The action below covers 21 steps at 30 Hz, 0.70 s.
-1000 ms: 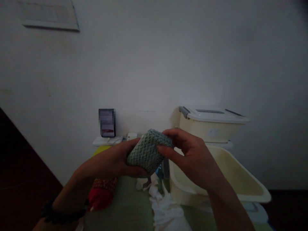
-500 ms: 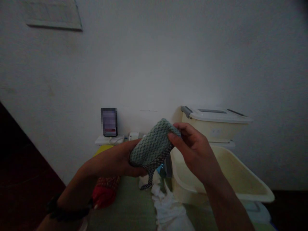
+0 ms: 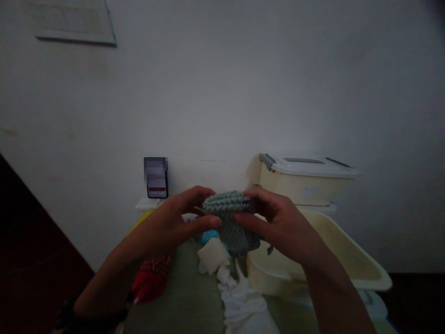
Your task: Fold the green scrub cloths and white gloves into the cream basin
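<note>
A pale green knitted piece point(image 3: 224, 203) with a black-and-white checked border is held up between my two hands, above the table. It is folded over along its top edge, and its lower part hangs down. My left hand point(image 3: 189, 212) pinches the left end between thumb and fingers. On the other side, my right hand point(image 3: 276, 215) grips the right end, its thumb on the near face. A short checked strip dangles beneath my right fingers. Below the knitted piece lie a cream square point(image 3: 213, 256), a blue item point(image 3: 210, 237) and a white ruffled cloth point(image 3: 245, 301).
To the right stands an open cream tub point(image 3: 351, 253), with a lidded storage box point(image 3: 299, 188) behind it. A red patterned bundle point(image 3: 151, 278) lies at the left of the green tabletop point(image 3: 181, 301). A phone point(image 3: 157, 178) stands upright against the wall.
The knitted piece has turned from tilted to nearly level and is folded over. My left hand has shifted from cupping it underneath to pinching its left end. The cream square shows more.
</note>
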{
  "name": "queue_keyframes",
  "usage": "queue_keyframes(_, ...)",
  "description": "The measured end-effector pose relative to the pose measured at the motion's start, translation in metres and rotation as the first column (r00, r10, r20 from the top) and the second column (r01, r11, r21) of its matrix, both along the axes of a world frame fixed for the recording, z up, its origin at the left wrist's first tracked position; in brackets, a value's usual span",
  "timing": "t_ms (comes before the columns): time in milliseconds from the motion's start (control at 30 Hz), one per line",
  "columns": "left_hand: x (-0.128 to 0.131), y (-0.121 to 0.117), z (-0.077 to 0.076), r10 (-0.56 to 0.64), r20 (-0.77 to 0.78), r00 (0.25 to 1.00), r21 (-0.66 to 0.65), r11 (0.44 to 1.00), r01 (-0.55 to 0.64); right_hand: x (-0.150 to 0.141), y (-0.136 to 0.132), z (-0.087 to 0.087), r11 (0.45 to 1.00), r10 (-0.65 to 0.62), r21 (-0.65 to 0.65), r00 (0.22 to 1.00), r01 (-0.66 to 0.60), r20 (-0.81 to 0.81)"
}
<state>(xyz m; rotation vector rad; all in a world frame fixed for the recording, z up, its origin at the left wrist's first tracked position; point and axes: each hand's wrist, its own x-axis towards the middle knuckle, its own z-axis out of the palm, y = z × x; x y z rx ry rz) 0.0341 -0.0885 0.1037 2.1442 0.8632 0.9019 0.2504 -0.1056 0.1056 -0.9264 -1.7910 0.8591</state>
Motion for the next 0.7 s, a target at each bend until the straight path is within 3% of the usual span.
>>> queue_keyframes(100,0.001,-0.005,0.000,0.126,0.087,0.988,0.217,0.966,-0.142,-0.004,-0.005,0.003,0.997,-0.034,0.071,0.991,0.025,0.127)
queue_keyframes(267,0.005,-0.012,0.004,0.081,-0.022,0.996,0.373,0.926,-0.067,-0.010,-0.010,0.001,0.990,-0.066,0.138,0.979,0.039,0.192)
queue_keyframes(433,0.003,-0.009,0.002,0.140,0.035,0.990,0.283,0.948,-0.144,-0.008,-0.008,-0.004,0.988,-0.074,0.141,0.991,0.059,0.107)
queue_keyframes(567,0.001,-0.006,-0.002,0.154,0.173,0.973,0.188,0.964,-0.186,-0.006,-0.009,-0.002,0.992,-0.061,0.123,0.976,0.035,0.208)
queue_keyframes(700,0.001,-0.005,-0.004,0.131,0.215,0.968,0.176,0.969,-0.171,-0.006,-0.011,0.003,0.992,0.020,0.112,0.966,-0.051,0.258)
